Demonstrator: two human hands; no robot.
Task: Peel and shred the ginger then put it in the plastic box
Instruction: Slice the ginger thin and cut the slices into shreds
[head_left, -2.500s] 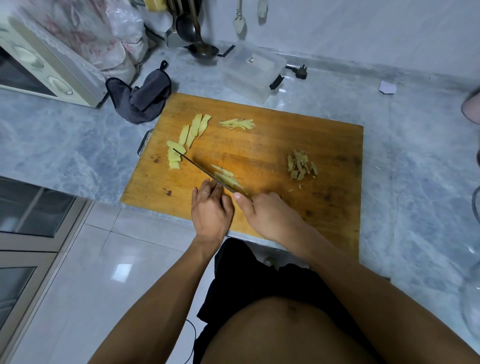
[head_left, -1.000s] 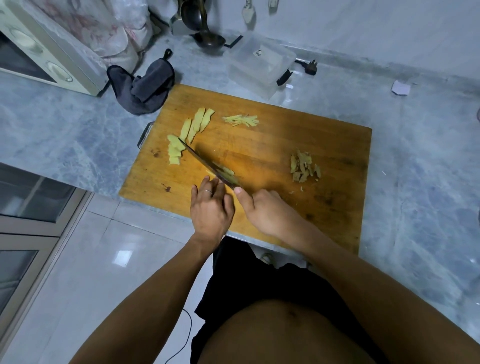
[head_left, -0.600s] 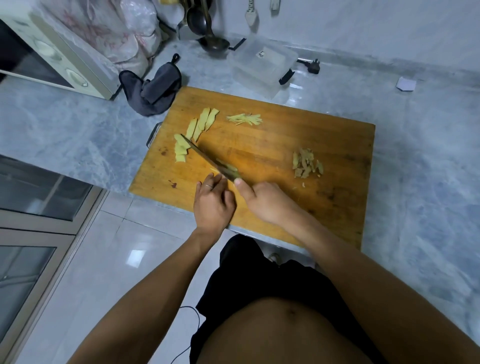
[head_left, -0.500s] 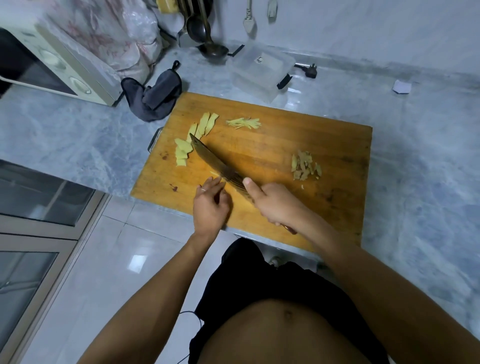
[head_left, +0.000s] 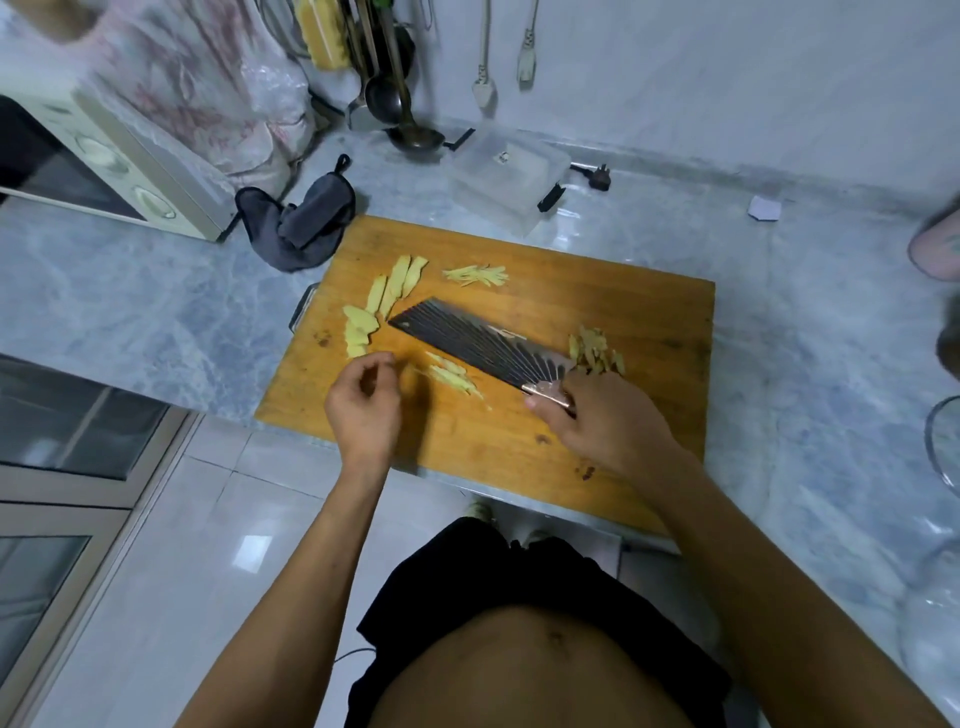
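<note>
On the wooden cutting board lie ginger slices at the left, a small heap of shreds at the back, fresh shreds near the front and brown peelings at the right. My right hand grips the handle of a dark cleaver, whose blade is tipped flat-side up over the board. My left hand hovers just left of the fresh shreds, fingers curled, blurred, holding nothing I can see. The clear plastic box stands behind the board.
A dark cloth lies left of the board's back corner. A cream oven and plastic bags stand at the far left. Ladles hang at the wall. A plug lies beside the box. The counter edge runs under my wrists.
The chopping stopped. My right hand lifted the cleaver and tilted its blade flat, shifting right. My left hand drew away from the ginger to the left.
</note>
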